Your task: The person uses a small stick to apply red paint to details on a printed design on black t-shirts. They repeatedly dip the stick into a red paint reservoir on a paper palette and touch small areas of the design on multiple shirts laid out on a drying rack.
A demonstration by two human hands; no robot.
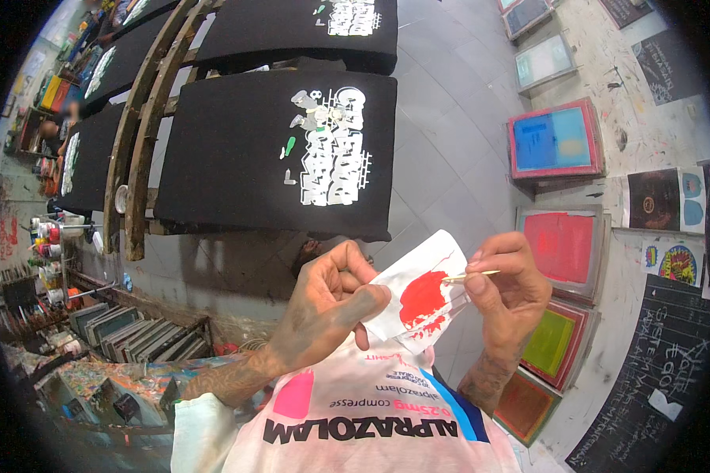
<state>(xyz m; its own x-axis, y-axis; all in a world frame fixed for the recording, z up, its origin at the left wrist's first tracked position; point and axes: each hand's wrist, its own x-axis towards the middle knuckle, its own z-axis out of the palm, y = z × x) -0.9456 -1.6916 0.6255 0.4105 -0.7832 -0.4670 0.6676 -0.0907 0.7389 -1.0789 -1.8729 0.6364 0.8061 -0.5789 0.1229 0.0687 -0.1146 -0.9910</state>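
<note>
My left hand (pixel 335 296) grips a small white paper (pixel 434 248) by its left side, thumb on the front and fingers curled at the edge. A solid red patch (pixel 422 296) with ragged, dotted lower edges covers much of the sheet. In my right hand (pixel 505 284), a thin pale stick (pixel 481 274), perhaps a toothpick, is pinched between thumb and fingers; its tip touches the red area near the paper's right edge. Below the paper is the front of my printed white T-shirt (pixel 355 426).
Black shirts (pixel 221 150) with white prints lie on boards beside wooden rails (pixel 142 158). Screen frames (pixel 556 138) line the right wall among dark posters (pixel 639 370). Stacked frames (pixel 126 343) and paint pots (pixel 51 244) stand at left. Another person (pixel 59 130) is partly visible at far left.
</note>
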